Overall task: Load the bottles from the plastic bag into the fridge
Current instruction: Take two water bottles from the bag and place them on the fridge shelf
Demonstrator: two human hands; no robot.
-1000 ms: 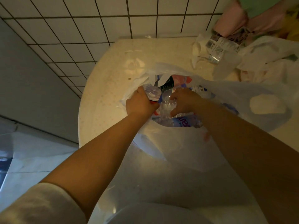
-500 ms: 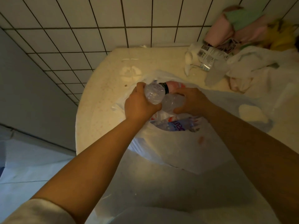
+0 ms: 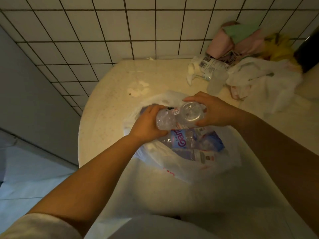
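A white plastic bag (image 3: 189,169) lies open on the round cream table (image 3: 107,107). Each of my hands holds a clear bottle above the bag's mouth, bottoms facing me. My left hand (image 3: 146,125) is shut on a clear bottle (image 3: 165,120) with a red-and-white label. My right hand (image 3: 214,111) is shut on a wider clear bottle (image 3: 190,113). Inside the bag lie more bottles, one with a blue label (image 3: 183,140) and another clear one (image 3: 193,155) below it. The fridge is not in view.
At the table's far right sit a clear cup (image 3: 216,81), a crumpled printed wrapper (image 3: 207,66), another white bag (image 3: 262,80) and pink, green and yellow cloths (image 3: 241,40). A tiled wall (image 3: 120,31) stands behind. The floor (image 3: 25,169) lies to the left.
Both hands have lifted their bottles up out of the bag's mouth and tipped them so the bottoms face me. More of the bottles left in the bag now show.
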